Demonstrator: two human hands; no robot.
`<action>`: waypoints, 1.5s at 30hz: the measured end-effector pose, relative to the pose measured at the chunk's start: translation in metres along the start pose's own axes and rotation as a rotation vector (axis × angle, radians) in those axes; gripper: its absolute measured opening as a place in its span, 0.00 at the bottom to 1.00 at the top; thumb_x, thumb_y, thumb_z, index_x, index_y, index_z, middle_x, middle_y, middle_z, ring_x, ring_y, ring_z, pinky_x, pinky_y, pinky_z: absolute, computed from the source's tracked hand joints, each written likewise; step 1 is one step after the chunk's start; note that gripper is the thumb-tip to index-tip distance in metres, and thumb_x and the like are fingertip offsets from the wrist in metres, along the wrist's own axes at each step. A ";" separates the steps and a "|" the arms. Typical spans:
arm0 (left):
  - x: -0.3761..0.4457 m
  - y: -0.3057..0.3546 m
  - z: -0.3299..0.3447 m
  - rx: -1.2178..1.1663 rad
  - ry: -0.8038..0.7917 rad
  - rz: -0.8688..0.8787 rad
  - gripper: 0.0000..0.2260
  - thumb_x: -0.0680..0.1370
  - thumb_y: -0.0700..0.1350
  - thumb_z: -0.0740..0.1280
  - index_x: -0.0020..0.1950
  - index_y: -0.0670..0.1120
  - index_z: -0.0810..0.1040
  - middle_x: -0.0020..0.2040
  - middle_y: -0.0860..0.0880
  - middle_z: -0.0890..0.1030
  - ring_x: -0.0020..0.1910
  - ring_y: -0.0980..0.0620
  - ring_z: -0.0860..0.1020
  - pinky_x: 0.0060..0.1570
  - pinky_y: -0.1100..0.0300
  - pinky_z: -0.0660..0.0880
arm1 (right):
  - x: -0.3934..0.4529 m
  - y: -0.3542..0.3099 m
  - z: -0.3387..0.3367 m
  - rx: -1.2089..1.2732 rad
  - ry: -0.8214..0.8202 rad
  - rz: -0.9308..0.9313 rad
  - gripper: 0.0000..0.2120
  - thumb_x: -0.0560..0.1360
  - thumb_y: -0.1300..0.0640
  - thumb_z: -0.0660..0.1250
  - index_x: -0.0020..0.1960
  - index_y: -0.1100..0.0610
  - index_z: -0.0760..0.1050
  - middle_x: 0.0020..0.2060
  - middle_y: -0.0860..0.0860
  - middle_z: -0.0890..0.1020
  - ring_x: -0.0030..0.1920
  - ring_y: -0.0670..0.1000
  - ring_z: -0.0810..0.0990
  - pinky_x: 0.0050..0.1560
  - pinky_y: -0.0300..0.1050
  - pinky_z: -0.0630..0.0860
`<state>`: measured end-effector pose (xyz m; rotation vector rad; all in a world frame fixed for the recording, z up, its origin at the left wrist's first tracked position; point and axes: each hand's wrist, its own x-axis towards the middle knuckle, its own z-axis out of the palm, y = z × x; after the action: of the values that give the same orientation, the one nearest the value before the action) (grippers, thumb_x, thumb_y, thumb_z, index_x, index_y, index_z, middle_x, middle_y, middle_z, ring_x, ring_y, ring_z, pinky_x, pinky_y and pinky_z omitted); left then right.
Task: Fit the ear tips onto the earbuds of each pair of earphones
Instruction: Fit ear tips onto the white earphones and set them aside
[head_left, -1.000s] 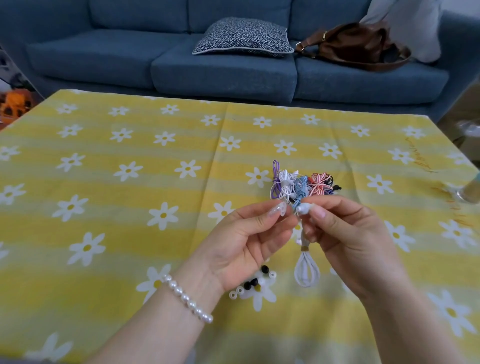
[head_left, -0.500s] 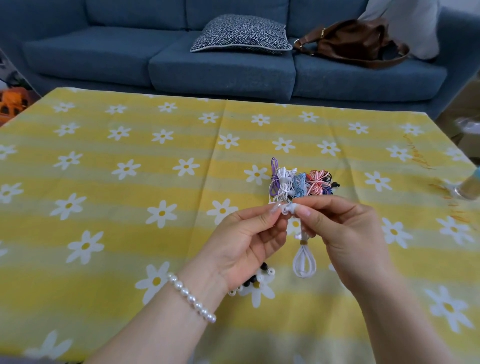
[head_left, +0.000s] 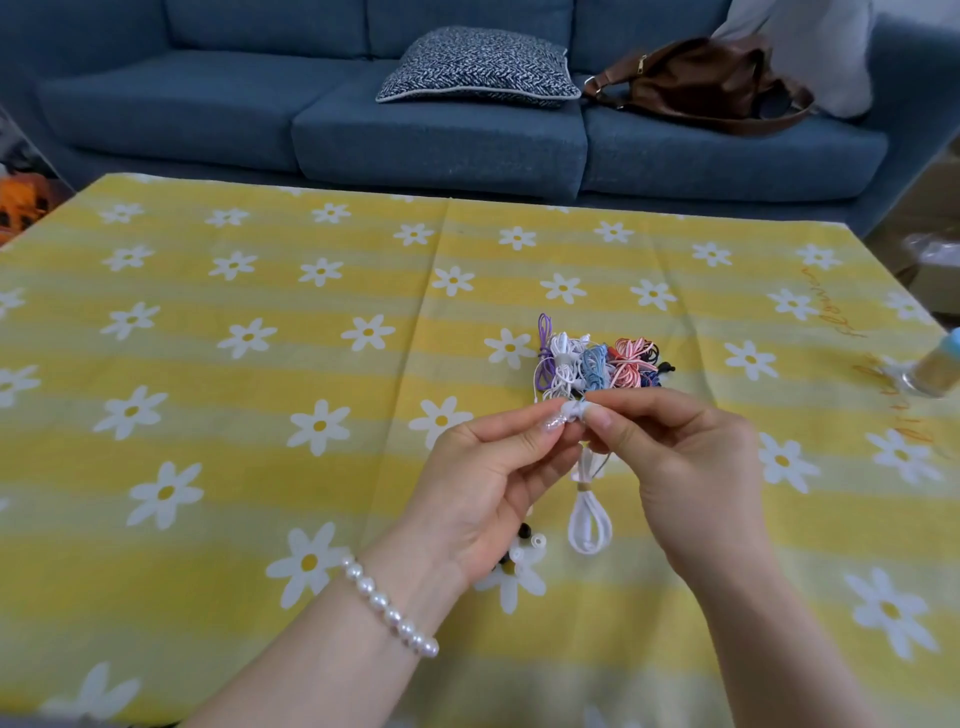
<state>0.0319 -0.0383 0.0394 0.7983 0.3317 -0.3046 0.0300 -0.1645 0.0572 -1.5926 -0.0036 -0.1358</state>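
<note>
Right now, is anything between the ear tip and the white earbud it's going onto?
Nothing visible. The left hand and right hand pinch the white earbud and tip together at their fingertips; whether the tip is seated is too blurred to tell.

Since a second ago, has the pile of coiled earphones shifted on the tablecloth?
No. The pile of coiled earphones lies just right of the same printed daisy as before.
</note>
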 end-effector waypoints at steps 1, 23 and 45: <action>0.000 -0.001 0.001 0.000 0.004 0.015 0.09 0.62 0.33 0.67 0.40 0.36 0.83 0.37 0.43 0.84 0.35 0.53 0.82 0.39 0.63 0.80 | 0.000 0.000 0.001 -0.010 0.014 -0.010 0.10 0.68 0.69 0.70 0.37 0.55 0.81 0.28 0.46 0.83 0.31 0.43 0.81 0.35 0.32 0.75; 0.001 0.018 -0.010 0.448 -0.030 0.208 0.09 0.63 0.44 0.69 0.41 0.46 0.84 0.40 0.48 0.84 0.39 0.54 0.80 0.44 0.63 0.77 | 0.005 0.005 -0.006 0.208 -0.027 0.160 0.06 0.60 0.55 0.70 0.36 0.53 0.84 0.30 0.53 0.83 0.31 0.50 0.80 0.38 0.42 0.75; 0.022 -0.027 -0.027 0.101 -0.084 -0.578 0.25 0.74 0.60 0.54 0.58 0.44 0.75 0.55 0.38 0.80 0.54 0.36 0.77 0.57 0.40 0.68 | 0.016 0.008 -0.010 0.799 0.010 0.363 0.06 0.66 0.63 0.64 0.42 0.60 0.76 0.33 0.54 0.83 0.36 0.51 0.84 0.34 0.41 0.79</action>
<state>0.0367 -0.0391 -0.0041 0.7745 0.4675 -0.8998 0.0460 -0.1757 0.0510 -0.7752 0.2134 0.1331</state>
